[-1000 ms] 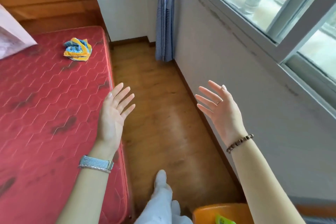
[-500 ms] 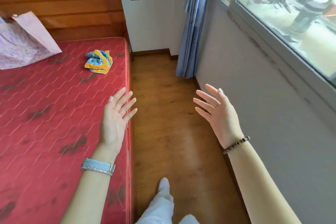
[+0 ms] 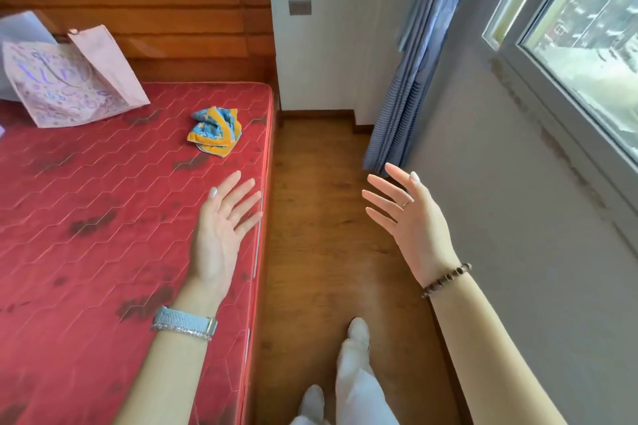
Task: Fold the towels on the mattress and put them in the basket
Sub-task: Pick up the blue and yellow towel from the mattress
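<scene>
On the mattress, crumpled towel

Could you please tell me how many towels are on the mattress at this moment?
1. A crumpled blue and yellow towel lies near the far right edge of the red mattress, ahead of the left hand. More may lie outside the view.

A red mattress, quilted in hexagons and blotched dark, meets a wooden headboard at its far end. A crumpled blue, yellow and orange towel lies near its far right corner. A pink patterned paper bag rests at the far left, by the headboard. Wooden floor runs along the mattress's right edge
</scene>
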Demonstrator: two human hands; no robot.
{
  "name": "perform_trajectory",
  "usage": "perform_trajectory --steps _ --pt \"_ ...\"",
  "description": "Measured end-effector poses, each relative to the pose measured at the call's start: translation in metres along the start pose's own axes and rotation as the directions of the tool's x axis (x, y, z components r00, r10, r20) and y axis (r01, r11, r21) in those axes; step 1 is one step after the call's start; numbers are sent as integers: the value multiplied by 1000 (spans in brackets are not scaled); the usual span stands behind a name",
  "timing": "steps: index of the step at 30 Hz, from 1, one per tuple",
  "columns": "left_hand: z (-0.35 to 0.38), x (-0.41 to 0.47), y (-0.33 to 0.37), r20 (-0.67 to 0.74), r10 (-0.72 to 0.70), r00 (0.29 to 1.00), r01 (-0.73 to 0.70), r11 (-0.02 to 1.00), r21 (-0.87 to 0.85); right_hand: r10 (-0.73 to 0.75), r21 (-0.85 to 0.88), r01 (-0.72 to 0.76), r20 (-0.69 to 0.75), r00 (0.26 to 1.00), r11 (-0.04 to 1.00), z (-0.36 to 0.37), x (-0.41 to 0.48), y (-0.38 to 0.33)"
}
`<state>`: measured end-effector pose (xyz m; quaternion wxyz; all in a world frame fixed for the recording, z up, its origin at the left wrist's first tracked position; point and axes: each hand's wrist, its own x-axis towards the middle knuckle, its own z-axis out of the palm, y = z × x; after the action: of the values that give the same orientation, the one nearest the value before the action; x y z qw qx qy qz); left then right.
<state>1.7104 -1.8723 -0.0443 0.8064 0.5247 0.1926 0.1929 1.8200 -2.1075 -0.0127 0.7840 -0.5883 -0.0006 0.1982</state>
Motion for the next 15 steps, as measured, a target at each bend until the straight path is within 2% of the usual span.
perform_trajectory --steps 6,15 --pt "24 70 0 -59 26 998 -26 1000 -1 1 -2 -1 67 998 1000 -2 83 -19" --pt "97 181 -3 -123 83 989 -84 996 1 12 26 -16 149 989 1000 -14 221 -66"
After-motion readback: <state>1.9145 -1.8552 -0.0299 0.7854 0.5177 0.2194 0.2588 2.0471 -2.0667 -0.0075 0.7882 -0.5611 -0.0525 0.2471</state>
